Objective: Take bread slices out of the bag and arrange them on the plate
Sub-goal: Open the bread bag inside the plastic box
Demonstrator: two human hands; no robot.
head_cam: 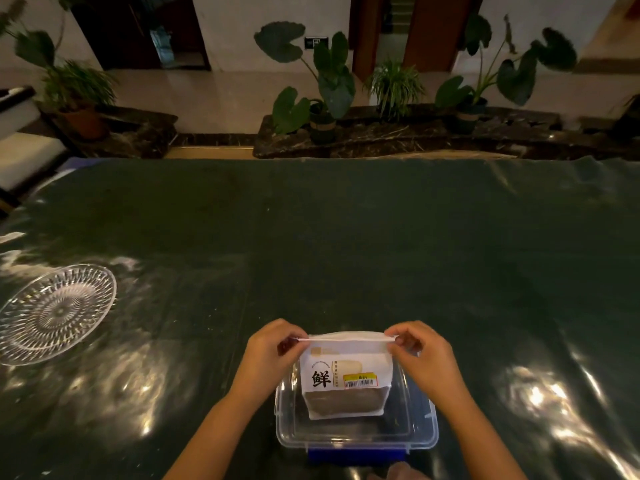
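Observation:
A white bread bag (346, 372) with black print and a yellow barcode label stands upright inside a clear plastic box (424, 431) near the table's front edge. Brown bread shows through the bag's clear lower window. My left hand (268, 355) pinches the left end of the bag's sealed top strip. My right hand (420, 353) pinches the right end. The top edge looks closed. A clear cut-glass plate (55, 311) lies at the far left of the table with nothing on it, well apart from both hands.
The table (346, 237) is covered by a dark green cloth under shiny plastic film. The box has a blue latch (356, 455) at its near side. Potted plants (325, 98) line a dark stone ledge beyond the table's far edge.

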